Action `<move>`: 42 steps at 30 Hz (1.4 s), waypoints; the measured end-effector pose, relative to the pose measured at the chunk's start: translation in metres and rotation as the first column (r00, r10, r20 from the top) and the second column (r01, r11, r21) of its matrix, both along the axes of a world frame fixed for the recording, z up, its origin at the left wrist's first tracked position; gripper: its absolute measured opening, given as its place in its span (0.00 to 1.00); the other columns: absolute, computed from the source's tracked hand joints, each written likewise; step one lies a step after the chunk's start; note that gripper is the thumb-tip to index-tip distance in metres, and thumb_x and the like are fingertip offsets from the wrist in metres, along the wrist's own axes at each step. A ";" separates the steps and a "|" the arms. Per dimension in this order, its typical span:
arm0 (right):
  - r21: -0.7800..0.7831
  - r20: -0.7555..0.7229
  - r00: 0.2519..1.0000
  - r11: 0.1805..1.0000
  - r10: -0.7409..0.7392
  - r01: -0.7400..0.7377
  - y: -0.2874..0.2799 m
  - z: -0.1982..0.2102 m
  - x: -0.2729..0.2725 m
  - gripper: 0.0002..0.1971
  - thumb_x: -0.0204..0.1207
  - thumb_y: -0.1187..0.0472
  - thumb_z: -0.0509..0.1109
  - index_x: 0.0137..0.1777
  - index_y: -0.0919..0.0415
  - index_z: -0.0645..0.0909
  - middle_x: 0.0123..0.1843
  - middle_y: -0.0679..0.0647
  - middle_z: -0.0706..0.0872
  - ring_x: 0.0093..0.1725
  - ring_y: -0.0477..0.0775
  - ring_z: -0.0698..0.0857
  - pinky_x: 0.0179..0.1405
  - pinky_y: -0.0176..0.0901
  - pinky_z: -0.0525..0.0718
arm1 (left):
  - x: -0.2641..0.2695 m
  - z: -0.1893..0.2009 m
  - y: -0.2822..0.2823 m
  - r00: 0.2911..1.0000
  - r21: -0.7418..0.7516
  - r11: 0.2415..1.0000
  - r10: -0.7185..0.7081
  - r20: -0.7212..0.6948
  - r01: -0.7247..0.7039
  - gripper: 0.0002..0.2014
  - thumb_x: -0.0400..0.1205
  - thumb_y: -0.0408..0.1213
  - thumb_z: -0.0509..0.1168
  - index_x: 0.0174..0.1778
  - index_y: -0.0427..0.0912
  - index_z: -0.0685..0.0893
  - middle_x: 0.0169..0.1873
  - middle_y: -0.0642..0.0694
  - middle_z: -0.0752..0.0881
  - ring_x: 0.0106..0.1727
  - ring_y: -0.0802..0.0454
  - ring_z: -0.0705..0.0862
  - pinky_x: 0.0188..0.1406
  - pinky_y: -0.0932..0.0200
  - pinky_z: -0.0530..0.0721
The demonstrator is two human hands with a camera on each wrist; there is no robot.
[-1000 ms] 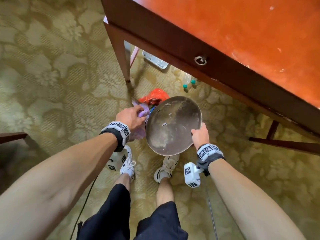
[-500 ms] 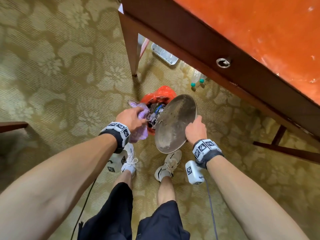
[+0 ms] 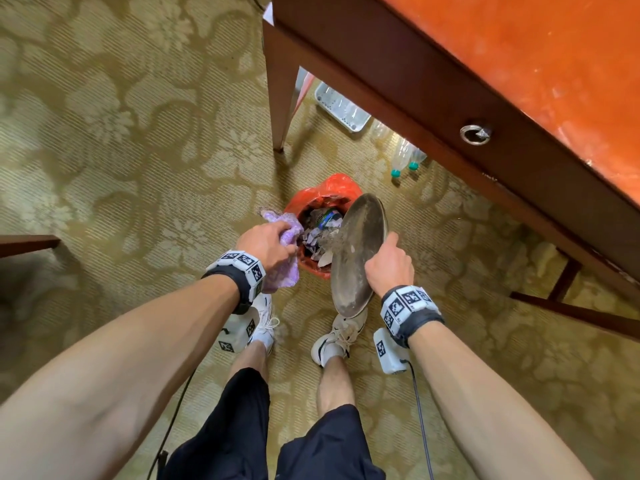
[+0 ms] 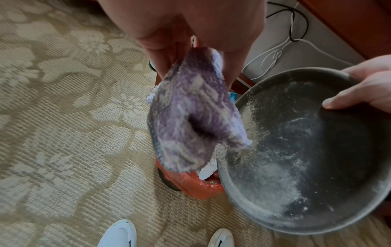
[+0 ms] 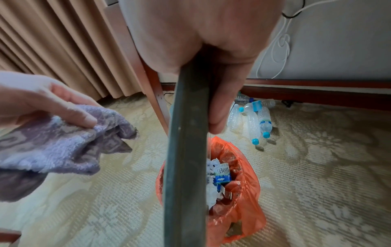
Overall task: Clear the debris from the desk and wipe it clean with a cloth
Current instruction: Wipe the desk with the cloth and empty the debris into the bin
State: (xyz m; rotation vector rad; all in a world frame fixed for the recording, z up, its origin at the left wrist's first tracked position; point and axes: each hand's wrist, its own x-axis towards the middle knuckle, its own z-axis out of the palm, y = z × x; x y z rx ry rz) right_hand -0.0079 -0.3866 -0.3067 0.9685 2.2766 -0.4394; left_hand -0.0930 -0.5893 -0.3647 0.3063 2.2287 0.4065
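Head view shows the right hand (image 3: 389,265) gripping a steeply tipped plate (image 3: 360,251) over the bin (image 3: 323,195), the left hand (image 3: 266,245) pinching a cloth (image 3: 282,275); dust could miss onto the carpet (image 3: 121,150).

Soft even daylight, curved edges (fisheye), wrist views blurred

Fluffy terry cloth (image 4: 190,120), dusty matt, perhaps metal tray (image 4: 306,150), crinkly glossy plastic bin liner (image 5: 243,192).
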 end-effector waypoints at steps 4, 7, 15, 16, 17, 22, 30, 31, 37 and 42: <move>0.007 -0.010 0.999 0.999 -0.042 0.042 0.001 0.004 0.001 0.24 0.79 0.67 0.61 0.75 0.68 0.62 0.61 0.72 0.84 0.61 0.72 0.83 0.58 0.57 0.77 | 0.002 -0.003 -0.008 1.000 -0.003 1.000 0.004 0.001 -0.004 0.26 0.82 0.52 0.66 0.76 0.49 0.74 0.66 0.44 0.84 0.64 0.42 0.83 0.62 0.46 0.81; 0.010 -0.016 1.000 1.000 -0.026 0.026 -0.001 0.007 0.003 0.25 0.79 0.67 0.61 0.76 0.68 0.61 0.61 0.71 0.84 0.60 0.72 0.83 0.56 0.56 0.77 | 0.004 -0.004 -0.011 1.000 -0.017 1.000 0.003 0.004 -0.003 0.25 0.82 0.52 0.65 0.75 0.51 0.75 0.66 0.44 0.85 0.63 0.41 0.83 0.61 0.46 0.82; 0.026 -0.025 0.999 0.999 -0.044 0.045 -0.005 0.002 0.011 0.29 0.79 0.67 0.59 0.80 0.67 0.58 0.62 0.71 0.84 0.62 0.72 0.82 0.60 0.59 0.76 | 0.006 -0.006 -0.007 1.000 0.025 1.000 -0.002 -0.019 0.002 0.26 0.82 0.53 0.65 0.76 0.51 0.74 0.68 0.45 0.83 0.66 0.42 0.82 0.63 0.46 0.81; 0.027 -0.024 0.999 0.998 -0.049 0.050 -0.006 0.001 0.011 0.29 0.79 0.67 0.59 0.80 0.67 0.58 0.62 0.71 0.84 0.62 0.72 0.82 0.60 0.59 0.76 | 0.005 -0.005 -0.006 1.000 0.027 1.000 -0.002 -0.019 0.003 0.26 0.82 0.53 0.65 0.76 0.51 0.74 0.68 0.45 0.83 0.66 0.42 0.82 0.63 0.46 0.81; 0.029 -0.024 0.998 0.998 -0.059 0.060 -0.005 0.002 0.010 0.29 0.78 0.67 0.60 0.80 0.67 0.59 0.61 0.71 0.84 0.62 0.72 0.82 0.59 0.58 0.76 | 0.004 -0.004 -0.006 1.000 0.027 1.000 -0.003 -0.018 0.003 0.26 0.82 0.53 0.65 0.76 0.51 0.74 0.68 0.45 0.83 0.66 0.42 0.82 0.64 0.46 0.81; 0.045 -0.060 0.995 0.995 -0.085 0.088 0.001 0.017 0.006 0.30 0.79 0.68 0.59 0.81 0.66 0.58 0.61 0.71 0.84 0.62 0.72 0.82 0.59 0.57 0.76 | 0.000 -0.005 -0.005 1.000 0.017 1.000 -0.008 -0.010 0.008 0.26 0.82 0.53 0.65 0.77 0.50 0.74 0.68 0.45 0.83 0.66 0.42 0.82 0.64 0.45 0.81; 0.025 -0.023 0.997 0.997 -0.073 0.074 -0.002 -0.002 0.000 0.29 0.78 0.67 0.61 0.79 0.66 0.60 0.60 0.70 0.85 0.61 0.70 0.82 0.59 0.57 0.76 | 0.005 -0.010 -0.003 1.000 0.003 1.000 -0.014 0.018 0.013 0.27 0.83 0.53 0.65 0.77 0.52 0.72 0.70 0.46 0.81 0.67 0.43 0.81 0.65 0.44 0.81; 0.018 -0.008 0.997 0.997 -0.071 0.071 -0.003 -0.008 -0.001 0.28 0.78 0.67 0.62 0.78 0.66 0.60 0.60 0.69 0.85 0.62 0.70 0.82 0.59 0.57 0.77 | 0.004 -0.011 -0.003 1.000 0.005 1.000 -0.013 0.015 0.012 0.27 0.83 0.53 0.65 0.78 0.52 0.72 0.71 0.46 0.81 0.68 0.43 0.81 0.65 0.44 0.81; 0.029 0.006 0.998 0.998 -0.057 0.057 0.001 -0.019 -0.004 0.27 0.77 0.67 0.61 0.76 0.67 0.62 0.60 0.70 0.85 0.61 0.71 0.82 0.58 0.58 0.77 | 0.000 -0.015 -0.008 1.000 0.004 1.000 0.008 -0.003 -0.008 0.27 0.82 0.53 0.65 0.77 0.51 0.73 0.70 0.46 0.82 0.68 0.43 0.81 0.65 0.46 0.80; 0.023 0.022 1.000 1.000 -0.015 0.015 0.001 -0.024 -0.009 0.25 0.77 0.67 0.61 0.75 0.67 0.63 0.59 0.70 0.85 0.61 0.71 0.82 0.57 0.57 0.77 | -0.001 -0.015 -0.008 1.000 -0.002 1.000 0.015 0.000 -0.015 0.26 0.82 0.54 0.65 0.76 0.52 0.74 0.69 0.46 0.82 0.67 0.43 0.81 0.64 0.46 0.80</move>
